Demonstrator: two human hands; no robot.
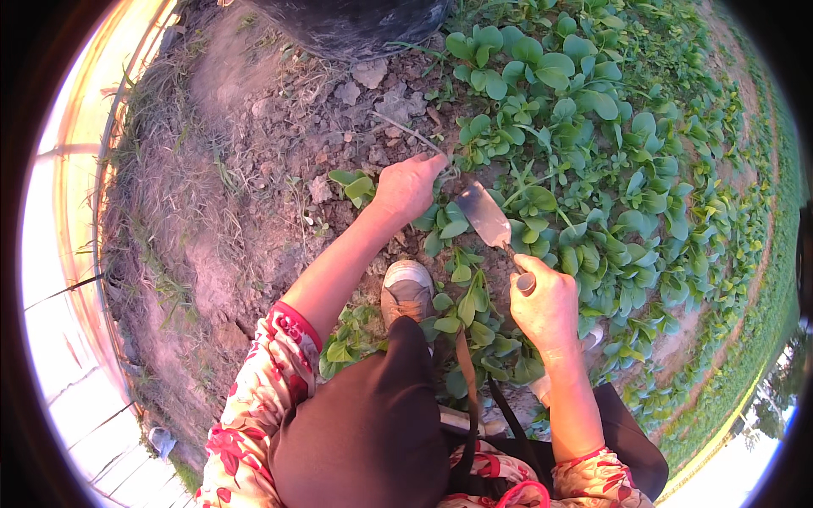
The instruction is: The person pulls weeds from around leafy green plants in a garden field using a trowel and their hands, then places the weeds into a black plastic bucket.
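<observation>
My right hand (545,308) grips the handle of a small trowel (484,214). Its flat metal blade points up and left, its tip close to the soil among leafy green seedlings (533,203). Just left of that tip, my left hand (409,187) has its fingers closed at the end of a pale, thin stem (406,129). Fine root-like strands show beside the fingertips; the exact grip is partly hidden. A few round-leaved plants (356,185) grow beside my left wrist.
A large black tub (362,25) stands at the top on cloddy bare soil (267,127). Dense green crop rows (667,190) spread to the right. My shoe (406,289) rests among low plants. A pale sheeted edge (70,254) runs along the left.
</observation>
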